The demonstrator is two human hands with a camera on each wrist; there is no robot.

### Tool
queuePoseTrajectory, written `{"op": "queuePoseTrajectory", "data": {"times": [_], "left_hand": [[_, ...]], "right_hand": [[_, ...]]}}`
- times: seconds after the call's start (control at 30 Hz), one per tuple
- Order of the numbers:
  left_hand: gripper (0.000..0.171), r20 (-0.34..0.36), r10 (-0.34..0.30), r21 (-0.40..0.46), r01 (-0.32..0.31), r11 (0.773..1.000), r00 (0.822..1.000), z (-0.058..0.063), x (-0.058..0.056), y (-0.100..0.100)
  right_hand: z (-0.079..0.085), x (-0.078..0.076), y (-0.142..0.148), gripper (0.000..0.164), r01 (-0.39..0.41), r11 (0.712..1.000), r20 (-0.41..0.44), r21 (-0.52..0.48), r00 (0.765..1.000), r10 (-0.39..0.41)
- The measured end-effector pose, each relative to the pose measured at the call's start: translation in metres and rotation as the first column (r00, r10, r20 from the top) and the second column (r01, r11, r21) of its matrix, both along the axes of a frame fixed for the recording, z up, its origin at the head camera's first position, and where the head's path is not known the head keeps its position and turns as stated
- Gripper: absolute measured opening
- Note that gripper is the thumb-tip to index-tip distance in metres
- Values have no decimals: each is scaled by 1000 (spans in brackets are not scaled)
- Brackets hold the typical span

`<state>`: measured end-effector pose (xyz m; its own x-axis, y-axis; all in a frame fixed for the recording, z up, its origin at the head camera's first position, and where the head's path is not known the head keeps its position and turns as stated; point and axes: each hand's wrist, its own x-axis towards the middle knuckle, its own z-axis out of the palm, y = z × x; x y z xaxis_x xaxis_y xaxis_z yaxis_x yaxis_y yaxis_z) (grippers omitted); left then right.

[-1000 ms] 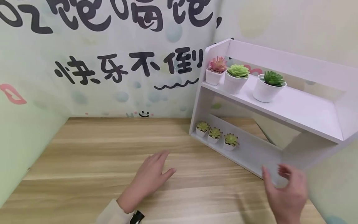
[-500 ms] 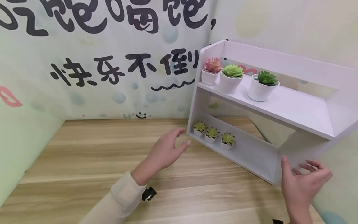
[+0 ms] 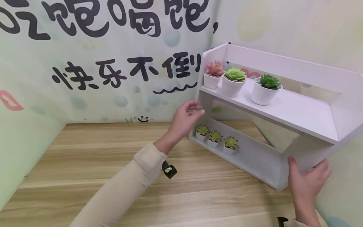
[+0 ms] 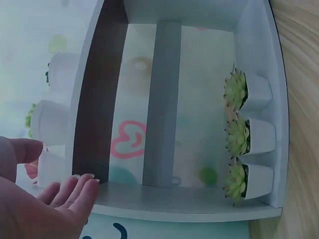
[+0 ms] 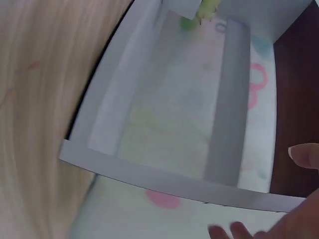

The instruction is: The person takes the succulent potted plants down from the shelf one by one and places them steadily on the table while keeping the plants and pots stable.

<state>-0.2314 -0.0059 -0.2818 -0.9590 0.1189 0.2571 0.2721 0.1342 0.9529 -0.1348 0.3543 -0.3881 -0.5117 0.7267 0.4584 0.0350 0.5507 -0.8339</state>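
A white two-tier shelf (image 3: 309,115) stands on the wooden table. On its upper tier sit a pink succulent (image 3: 214,74), a light green succulent (image 3: 233,82) and a dark green succulent (image 3: 266,89), all in white pots. Three small green succulents (image 3: 214,138) line the lower tier's left end. My left hand (image 3: 184,118) is beside the shelf's left side panel, fingers slightly bent and thumb apart, holding nothing. My right hand (image 3: 307,179) straddles the right side panel, thumb on the inner side and fingers outside; in the right wrist view a gap shows between fingers and panel.
The wooden table (image 3: 113,157) reaches back to a wall (image 3: 119,104) printed with large dark characters. Another wall (image 3: 283,28) runs behind and to the right of the shelf. A black strap device (image 3: 169,171) is on the left wrist.
My left hand has moved up and right to the shelf's left side. The right hand has moved right, out to the right side panel. Shelf and plants keep their places.
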Motion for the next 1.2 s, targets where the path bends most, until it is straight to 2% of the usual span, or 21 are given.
{"op": "queuePoseTrajectory", "data": {"times": [0.17, 0.27, 0.33, 0.47, 0.6, 0.8, 1.03, 1.2], "left_hand": [[47, -57, 60, 50, -57, 997, 997, 11, -15, 13], [49, -112, 90, 30, -87, 996, 990, 16, -22, 18], [50, -154, 112, -1, -113, 994, 982, 17, -27, 21], [53, -244, 170, -64, -191, 980, 955, 21, -37, 26], [62, -307, 201, -87, -238, 967, 930, 27, -42, 32], [74, -307, 211, -96, -251, 963, 928, 35, -41, 44], [76, -260, 252, -35, -270, 962, 932, 36, -42, 60], [73, -244, 296, -20, -310, 951, 924, 36, -45, 67]], "right_hand": [[-9, -8, 13, 52, -24, 990, 115, -140, 993, 40], [-13, -9, 19, 52, -54, 979, 220, -197, 971, 98], [-15, -9, 22, 53, -89, 976, 281, -199, 949, 144], [-17, -9, 24, 52, -145, 975, 315, -168, 929, 193], [-18, -11, 22, 50, -160, 972, 294, -171, 934, 205], [-19, -11, 23, 52, -132, 975, 278, -181, 944, 179], [-17, -10, 23, 53, -140, 970, 272, -197, 943, 192], [-17, -11, 22, 55, -149, 960, 280, -235, 936, 214]]}}
